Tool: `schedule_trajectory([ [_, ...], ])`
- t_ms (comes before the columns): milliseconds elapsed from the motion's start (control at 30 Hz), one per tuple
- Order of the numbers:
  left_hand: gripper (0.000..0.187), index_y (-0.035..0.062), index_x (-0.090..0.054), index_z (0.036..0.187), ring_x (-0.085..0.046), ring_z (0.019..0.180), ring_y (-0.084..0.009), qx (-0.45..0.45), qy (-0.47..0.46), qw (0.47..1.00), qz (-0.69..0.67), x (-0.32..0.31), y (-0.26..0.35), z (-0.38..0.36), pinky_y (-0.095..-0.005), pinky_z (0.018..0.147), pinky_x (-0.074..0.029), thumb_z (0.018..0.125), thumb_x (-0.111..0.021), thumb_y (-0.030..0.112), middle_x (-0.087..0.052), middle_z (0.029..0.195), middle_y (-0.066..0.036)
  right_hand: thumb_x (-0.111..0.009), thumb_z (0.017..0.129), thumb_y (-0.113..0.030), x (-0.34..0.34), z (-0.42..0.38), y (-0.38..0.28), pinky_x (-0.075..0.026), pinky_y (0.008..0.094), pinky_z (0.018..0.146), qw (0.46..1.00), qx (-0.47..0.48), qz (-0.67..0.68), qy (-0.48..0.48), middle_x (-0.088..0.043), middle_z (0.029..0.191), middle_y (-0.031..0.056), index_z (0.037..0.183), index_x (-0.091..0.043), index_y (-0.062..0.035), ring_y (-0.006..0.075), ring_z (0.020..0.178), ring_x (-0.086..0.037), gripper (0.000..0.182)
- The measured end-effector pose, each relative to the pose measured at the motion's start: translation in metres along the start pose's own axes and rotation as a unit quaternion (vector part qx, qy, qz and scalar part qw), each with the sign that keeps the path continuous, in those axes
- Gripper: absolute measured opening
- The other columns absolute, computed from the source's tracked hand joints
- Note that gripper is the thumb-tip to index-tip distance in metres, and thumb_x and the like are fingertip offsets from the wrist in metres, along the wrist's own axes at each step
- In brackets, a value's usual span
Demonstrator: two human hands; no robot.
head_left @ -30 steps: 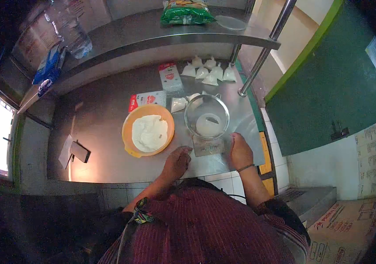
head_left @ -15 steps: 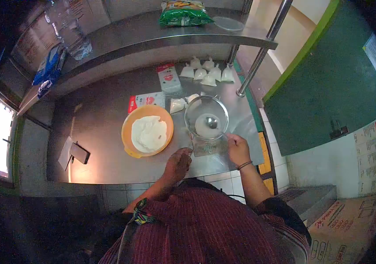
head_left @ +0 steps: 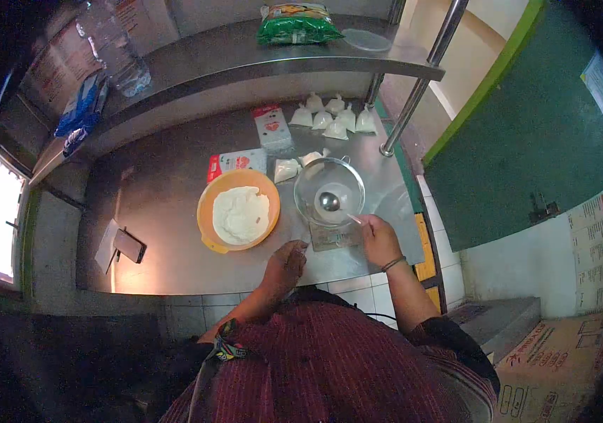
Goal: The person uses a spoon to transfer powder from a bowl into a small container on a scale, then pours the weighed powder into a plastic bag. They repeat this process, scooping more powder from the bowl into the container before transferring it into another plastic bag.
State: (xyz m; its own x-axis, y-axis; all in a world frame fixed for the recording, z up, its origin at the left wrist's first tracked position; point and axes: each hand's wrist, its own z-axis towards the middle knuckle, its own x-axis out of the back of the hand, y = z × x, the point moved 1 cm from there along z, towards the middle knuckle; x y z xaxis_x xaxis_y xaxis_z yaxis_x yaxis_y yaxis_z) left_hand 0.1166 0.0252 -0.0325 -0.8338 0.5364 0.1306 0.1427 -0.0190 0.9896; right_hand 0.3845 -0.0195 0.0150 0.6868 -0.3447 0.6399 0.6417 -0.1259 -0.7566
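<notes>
My right hand (head_left: 381,241) is closed around the thin handle of a metal spoon (head_left: 329,202). The spoon's rounded head is inside a shiny round bowl (head_left: 300,185) with a small loop on its far rim. Something whitish lies at the bottom of that bowl. It rests over a flat scale-like plate (head_left: 335,238), partly hidden beneath it. My left hand (head_left: 287,264) has its fingers curled together near the plate's left edge; whether they pinch something is hard to see. Left of the bowl, an orange basin (head_left: 203,220) holds a heap of white powder (head_left: 240,215).
Two small tied bags (head_left: 287,170) of white powder lie behind the bowl, with several more (head_left: 335,128) farther back. Two red-and-white boxes (head_left: 270,128) stand behind the basin. A phone (head_left: 129,246) leans at the left. A steel shelf (head_left: 231,67) overhangs the table's back.
The spoon's head has moved left and slightly nearer inside the bowl, along with a small leftward shift of my right hand. My left hand stays nearly in place.
</notes>
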Motion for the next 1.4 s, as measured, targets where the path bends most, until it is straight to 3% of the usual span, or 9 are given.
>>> schedule_trajectory([
  [300, 0.028, 0.0011, -0.058, 0.115, -0.048, 0.058, -0.0096, -0.123, 0.010, 0.991, 0.054, 0.009, 0.013, -0.001, -0.0271, 0.053, -0.042, 0.106, -0.045, 0.023, -0.054, 0.072, -0.001, -0.053, 0.088, -0.001, 0.005, -0.008, -0.012, -0.052, 0.0456, 0.083, 0.973, 0.105, -0.198, 0.061, -0.067, 0.101, 0.0151, 0.121, -0.059, -0.0067, 0.0354, 0.094, -0.065, 0.034],
  [700, 0.022, 0.0024, -0.059, 0.114, -0.049, 0.059, -0.0094, 0.103, 0.009, 0.990, -0.100, 0.009, -0.003, 0.003, -0.0279, 0.054, -0.043, 0.103, -0.050, 0.020, -0.055, 0.075, -0.001, -0.053, 0.094, -0.013, 0.002, -0.013, -0.001, -0.055, 0.0477, 0.076, 0.979, 0.094, -0.162, 0.078, -0.067, 0.106, 0.0170, 0.124, -0.059, -0.0072, 0.0367, 0.092, -0.066, 0.031],
  [800, 0.020, 0.0023, -0.059, 0.113, -0.050, 0.058, -0.0108, -0.187, 0.020, 0.968, 0.167, 0.009, -0.009, 0.005, -0.0295, 0.054, -0.044, 0.101, -0.053, 0.017, -0.055, 0.074, -0.002, -0.053, 0.093, -0.011, 0.000, -0.016, 0.004, -0.054, 0.0472, 0.075, 0.979, 0.079, -0.175, 0.069, -0.066, 0.104, 0.0167, 0.124, -0.059, -0.0078, 0.0365, 0.092, -0.066, 0.032],
  [867, 0.020, 0.0021, -0.059, 0.113, -0.052, 0.060, -0.0118, 0.006, 0.009, 1.000, 0.023, 0.008, 0.005, 0.001, -0.0303, 0.056, -0.046, 0.099, -0.056, 0.015, -0.056, 0.074, -0.003, -0.053, 0.091, -0.009, 0.001, -0.016, 0.001, -0.054, 0.0469, 0.075, 0.982, 0.087, -0.146, 0.079, -0.066, 0.103, 0.0164, 0.124, -0.059, -0.0088, 0.0361, 0.091, -0.066, 0.033],
  [1000, 0.021, 0.0021, -0.060, 0.113, -0.052, 0.061, -0.0117, -0.144, 0.010, 0.984, 0.108, 0.007, -0.022, 0.008, -0.0297, 0.057, -0.046, 0.100, -0.054, 0.018, -0.056, 0.075, -0.003, -0.054, 0.090, -0.008, 0.001, -0.017, 0.004, -0.054, 0.0467, 0.076, 0.983, 0.088, -0.147, 0.062, -0.066, 0.101, 0.0161, 0.123, -0.059, -0.0086, 0.0360, 0.090, -0.066, 0.034],
  [1067, 0.025, 0.0015, -0.060, 0.115, -0.052, 0.063, -0.0122, 0.100, 0.005, 0.990, -0.096, 0.006, 0.010, 0.001, -0.0299, 0.058, -0.046, 0.102, -0.052, 0.021, -0.057, 0.076, -0.004, -0.054, 0.090, -0.008, 0.001, -0.018, 0.002, -0.053, 0.0461, 0.078, 0.985, 0.083, -0.135, 0.064, -0.066, 0.101, 0.0162, 0.124, -0.059, -0.0081, 0.0359, 0.091, -0.066, 0.034],
  [1200, 0.029, 0.0015, -0.061, 0.115, -0.053, 0.064, -0.0130, 0.118, -0.001, 0.982, -0.150, 0.007, 0.010, -0.001, -0.0307, 0.060, -0.048, 0.104, -0.049, 0.025, -0.058, 0.078, -0.006, -0.051, 0.095, -0.010, 0.003, -0.017, 0.004, -0.053, 0.0426, 0.081, 0.989, 0.069, -0.087, 0.093, -0.067, 0.099, 0.0163, 0.123, -0.061, -0.0054, 0.0346, 0.092, -0.066, 0.030],
  [1267, 0.031, 0.0011, -0.062, 0.113, -0.054, 0.065, -0.0132, -0.112, 0.022, 0.985, 0.128, 0.013, 0.010, -0.003, -0.0310, 0.061, -0.048, 0.104, -0.048, 0.028, -0.059, 0.080, -0.006, -0.049, 0.101, -0.015, 0.004, -0.018, 0.005, -0.052, 0.0363, 0.080, 0.986, 0.035, 0.014, 0.160, -0.068, 0.095, 0.0119, 0.125, -0.061, -0.0017, 0.0256, 0.089, -0.066, 0.030],
  [1400, 0.032, 0.0007, -0.063, 0.112, -0.056, 0.068, -0.0143, -0.082, 0.039, 0.953, 0.288, 0.049, 0.006, -0.016, -0.0331, 0.063, -0.048, 0.105, -0.047, 0.028, -0.062, 0.081, -0.008, -0.050, 0.104, -0.021, -0.004, -0.013, 0.012, -0.050, 0.0311, 0.081, 0.960, -0.062, 0.215, 0.168, -0.067, 0.091, 0.0061, 0.126, -0.061, 0.0018, 0.0164, 0.087, -0.062, 0.034],
])
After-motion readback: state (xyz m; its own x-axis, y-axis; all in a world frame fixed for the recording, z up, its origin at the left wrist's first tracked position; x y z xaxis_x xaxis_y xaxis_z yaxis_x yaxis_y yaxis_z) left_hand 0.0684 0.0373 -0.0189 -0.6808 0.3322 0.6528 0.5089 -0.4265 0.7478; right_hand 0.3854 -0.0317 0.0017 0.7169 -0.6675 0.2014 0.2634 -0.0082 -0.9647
